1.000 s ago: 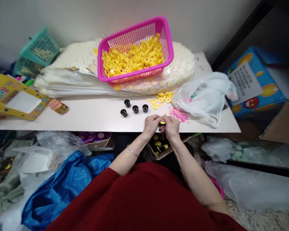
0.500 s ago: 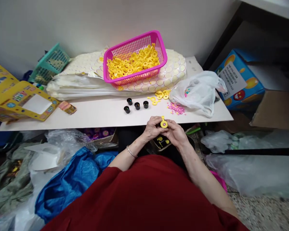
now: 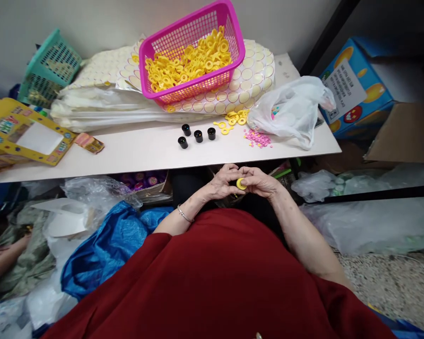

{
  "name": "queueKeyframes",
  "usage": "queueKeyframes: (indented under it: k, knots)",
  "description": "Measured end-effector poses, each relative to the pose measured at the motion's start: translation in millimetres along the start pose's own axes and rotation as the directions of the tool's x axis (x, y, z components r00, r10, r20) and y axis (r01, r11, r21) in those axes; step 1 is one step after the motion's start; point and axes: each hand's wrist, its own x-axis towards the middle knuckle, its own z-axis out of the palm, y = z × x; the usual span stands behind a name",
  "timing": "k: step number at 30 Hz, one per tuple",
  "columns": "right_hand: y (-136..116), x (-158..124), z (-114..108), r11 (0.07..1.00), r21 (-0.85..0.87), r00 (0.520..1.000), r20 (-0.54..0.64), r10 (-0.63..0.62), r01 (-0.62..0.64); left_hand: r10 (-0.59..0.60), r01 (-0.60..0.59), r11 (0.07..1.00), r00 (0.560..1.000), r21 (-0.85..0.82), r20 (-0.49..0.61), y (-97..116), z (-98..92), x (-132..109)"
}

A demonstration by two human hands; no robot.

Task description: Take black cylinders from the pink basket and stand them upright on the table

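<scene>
Just beyond the table's front edge, over my lap, a small round yellow plastic piece (image 3: 240, 184) is pinched between my two hands. My left hand (image 3: 222, 184) grips it from the left with bent fingers. The thumb of my right hand (image 3: 260, 182) presses on its face, hiding the middle. Several small black cups (image 3: 198, 136) stand on the table ahead. To their right lie loose yellow ring pieces with tabs (image 3: 237, 117) and a scatter of tiny pink bits (image 3: 257, 138).
A pink basket (image 3: 194, 93) of yellow pieces rests on printed sheets. Right of it lies a white plastic bag (image 3: 286, 113); a blue carton (image 3: 356, 89) stands farther right. Yellow packaging (image 3: 28, 132) and a teal basket (image 3: 51, 66) are at left. Another person's forearm (image 3: 7, 259) enters at the left edge.
My view has tilted down, so the table sits higher. My right thumb now covers the yellow piece's centre, and its upright tab no longer shows. A person's forearm has appeared at left.
</scene>
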Motion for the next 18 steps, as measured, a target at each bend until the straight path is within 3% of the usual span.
queueKeyframes:
  k: [4,8,11,14,18]
  knots:
    - [5.5,-5.3,-2.7,0.996,-0.080,0.999,0.014,-0.039,0.040,0.001,-0.010,0.993,0.997,0.119,0.075,-3.4,6.5,-0.9]
    - [23.5,-3.8,-4.9,0.962,-0.167,0.974,-0.029,-0.226,0.218,0.034,-0.076,0.967,0.984,0.242,0.173,-14.2,9.0,0.1]
    - [40.2,3.0,-6.4,0.925,-0.199,0.929,-0.120,-0.350,0.323,0.046,-0.081,0.965,0.989,0.249,0.144,-25.7,7.2,-1.3]
    - [47.3,7.2,-7.7,0.951,-0.128,0.948,-0.120,-0.296,0.281,0.007,-0.031,0.967,0.995,0.253,0.096,-33.8,5.1,-4.7]
    - [41.5,4.3,-9.7,0.983,-0.063,0.984,-0.018,-0.175,0.174,0.019,-0.063,0.950,0.989,0.307,0.143,-34.4,5.9,-7.6]
